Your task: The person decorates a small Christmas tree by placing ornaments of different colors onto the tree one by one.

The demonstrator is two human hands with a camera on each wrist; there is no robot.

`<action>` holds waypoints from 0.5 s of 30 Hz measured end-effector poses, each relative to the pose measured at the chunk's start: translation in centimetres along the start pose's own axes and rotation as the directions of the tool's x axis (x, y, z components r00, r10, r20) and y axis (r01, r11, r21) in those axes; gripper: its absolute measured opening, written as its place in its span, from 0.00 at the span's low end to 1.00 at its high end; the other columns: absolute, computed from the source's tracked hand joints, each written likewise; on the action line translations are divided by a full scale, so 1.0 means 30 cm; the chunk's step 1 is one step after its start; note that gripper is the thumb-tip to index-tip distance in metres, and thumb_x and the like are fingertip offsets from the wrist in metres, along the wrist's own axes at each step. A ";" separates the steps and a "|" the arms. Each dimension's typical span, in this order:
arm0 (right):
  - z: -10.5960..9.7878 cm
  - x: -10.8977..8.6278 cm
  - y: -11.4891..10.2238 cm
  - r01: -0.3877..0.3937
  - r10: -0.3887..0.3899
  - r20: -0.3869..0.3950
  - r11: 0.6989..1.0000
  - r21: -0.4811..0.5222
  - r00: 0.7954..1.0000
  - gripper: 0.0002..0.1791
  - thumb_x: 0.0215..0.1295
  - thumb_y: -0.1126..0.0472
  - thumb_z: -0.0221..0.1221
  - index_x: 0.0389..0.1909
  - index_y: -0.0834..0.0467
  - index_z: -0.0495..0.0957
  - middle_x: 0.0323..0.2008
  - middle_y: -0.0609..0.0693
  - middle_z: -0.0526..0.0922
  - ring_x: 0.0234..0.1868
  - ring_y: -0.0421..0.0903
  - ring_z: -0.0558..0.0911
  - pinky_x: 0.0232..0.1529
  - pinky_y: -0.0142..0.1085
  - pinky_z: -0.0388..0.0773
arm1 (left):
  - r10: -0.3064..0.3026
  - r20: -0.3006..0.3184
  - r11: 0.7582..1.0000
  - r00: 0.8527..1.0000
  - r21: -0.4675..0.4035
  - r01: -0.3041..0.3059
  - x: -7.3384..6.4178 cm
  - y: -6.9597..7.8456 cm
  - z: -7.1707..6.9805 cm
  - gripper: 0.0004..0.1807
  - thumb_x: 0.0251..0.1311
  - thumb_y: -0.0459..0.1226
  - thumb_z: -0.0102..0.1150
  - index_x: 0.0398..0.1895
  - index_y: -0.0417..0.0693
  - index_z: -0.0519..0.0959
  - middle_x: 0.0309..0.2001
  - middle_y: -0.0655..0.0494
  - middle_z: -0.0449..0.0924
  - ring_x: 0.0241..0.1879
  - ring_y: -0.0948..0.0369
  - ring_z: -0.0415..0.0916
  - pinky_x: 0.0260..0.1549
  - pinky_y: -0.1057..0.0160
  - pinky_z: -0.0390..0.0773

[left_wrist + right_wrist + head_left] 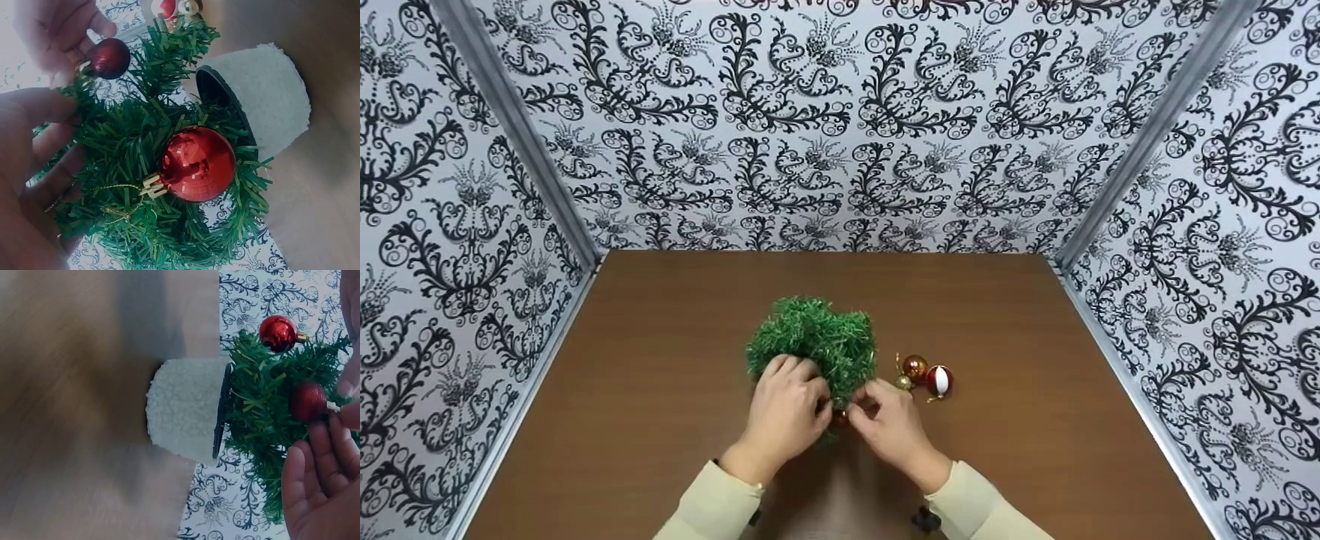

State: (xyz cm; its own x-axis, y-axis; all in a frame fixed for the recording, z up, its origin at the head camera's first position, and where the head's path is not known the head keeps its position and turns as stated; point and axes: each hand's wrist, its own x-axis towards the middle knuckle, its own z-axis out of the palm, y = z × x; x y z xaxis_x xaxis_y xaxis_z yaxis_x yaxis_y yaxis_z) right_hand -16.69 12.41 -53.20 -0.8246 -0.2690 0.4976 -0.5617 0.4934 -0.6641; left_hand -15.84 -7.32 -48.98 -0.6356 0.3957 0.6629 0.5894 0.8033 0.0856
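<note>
A small artificial Christmas tree (814,337) with green tinsel branches stands in a white, rough-textured pot (188,408) with a black rim. My left hand (791,405) is at its near side, fingers gripping a branch (90,121). Just right of it, my right hand (889,424) pinches a dark red matte ball ornament (308,402) by its cap, close against the greenery. A shiny red ball (198,163) hangs on the tree by a gold cord, in the left wrist view. Most of the pot is hidden in the head view.
Right of the tree lie an orange-gold ball (915,367), a small gold ball (904,383) and a red-and-white ball (940,381). They rest on the brown wooden table (660,337). Patterned black-and-white walls (810,112) enclose the table at the back and sides.
</note>
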 end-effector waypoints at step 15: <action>0.013 0.005 0.022 0.002 0.001 -0.044 0.999 0.052 0.999 0.04 0.56 0.67 0.62 0.27 0.55 0.79 0.28 0.42 0.82 0.29 0.38 0.81 0.30 0.34 0.79 | -0.043 -0.043 0.999 0.998 -0.030 0.041 0.001 0.002 0.014 0.10 0.45 0.40 0.73 0.19 0.52 0.78 0.30 0.57 0.76 0.35 0.53 0.75 0.50 0.51 0.72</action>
State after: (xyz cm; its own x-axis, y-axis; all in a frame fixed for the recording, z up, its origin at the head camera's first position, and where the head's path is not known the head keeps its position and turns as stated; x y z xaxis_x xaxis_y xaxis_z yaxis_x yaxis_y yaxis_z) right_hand -17.20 12.36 -53.79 -0.8211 -0.2318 0.5216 -0.5659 0.4492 -0.6914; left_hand -16.04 -7.08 -49.25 -0.6382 0.3417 0.6898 0.5775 0.8051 0.1355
